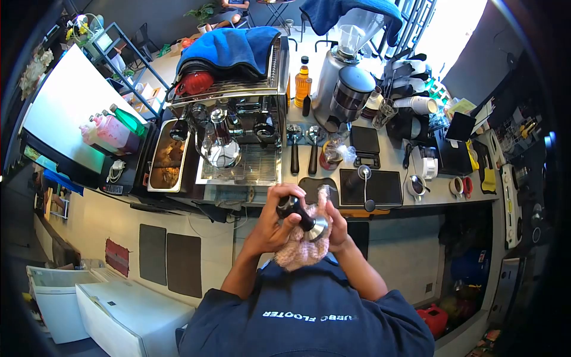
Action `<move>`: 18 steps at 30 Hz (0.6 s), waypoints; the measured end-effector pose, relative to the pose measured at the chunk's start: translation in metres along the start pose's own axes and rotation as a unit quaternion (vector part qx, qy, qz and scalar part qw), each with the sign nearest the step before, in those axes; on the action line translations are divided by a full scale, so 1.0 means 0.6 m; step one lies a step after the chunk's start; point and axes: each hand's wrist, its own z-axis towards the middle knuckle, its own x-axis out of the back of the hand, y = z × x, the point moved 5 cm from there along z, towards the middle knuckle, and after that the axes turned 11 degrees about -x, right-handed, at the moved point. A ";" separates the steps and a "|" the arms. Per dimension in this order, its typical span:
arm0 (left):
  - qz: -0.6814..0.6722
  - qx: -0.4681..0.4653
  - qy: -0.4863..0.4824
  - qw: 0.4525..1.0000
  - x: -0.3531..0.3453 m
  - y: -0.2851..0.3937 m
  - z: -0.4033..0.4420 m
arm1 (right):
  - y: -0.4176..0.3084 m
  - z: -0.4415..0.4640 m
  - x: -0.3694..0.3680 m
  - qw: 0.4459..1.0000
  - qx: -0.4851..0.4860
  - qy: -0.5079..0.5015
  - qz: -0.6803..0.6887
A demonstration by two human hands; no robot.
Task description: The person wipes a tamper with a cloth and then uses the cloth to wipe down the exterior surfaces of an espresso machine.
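My left hand (270,223) is closed around the black handle of a coffee tamper (291,206), which is tilted so its round metal base points down to the right. In my right hand (338,225) is a pinkish, fluffy cloth (297,254), bunched up against the tamper's base and hanging below both hands. Just beyond my hands, a dark tamping mat (320,185) lies at the counter's front edge. Two portafilters (295,152) with black handles rest on the counter behind it.
An espresso machine (242,172) stands to the left, blue cloths (223,50) on top. Beyond the portafilters is a coffee grinder (351,92). A black tray (386,187), cups (417,187) and a scale (367,159) sit to the right. A metal knock bin (176,189) is at far left.
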 end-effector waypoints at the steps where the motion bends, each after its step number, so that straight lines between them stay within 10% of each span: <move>1: -0.069 0.020 0.053 0.996 0.002 -0.005 -0.004 | 0.010 0.005 -0.003 0.992 -0.017 -0.005 0.126; 11: 0.149 0.000 0.093 0.984 0.063 0.004 0.020 | 0.073 -0.005 0.094 0.993 -0.027 0.111 0.024; 16: 0.195 0.037 0.041 0.979 0.070 0.011 0.023 | -0.048 -0.040 0.014 0.922 0.317 0.180 -0.130; 18: 0.185 0.035 0.012 0.982 0.057 0.004 0.021 | -0.074 -0.027 -0.019 0.896 0.311 0.195 -0.251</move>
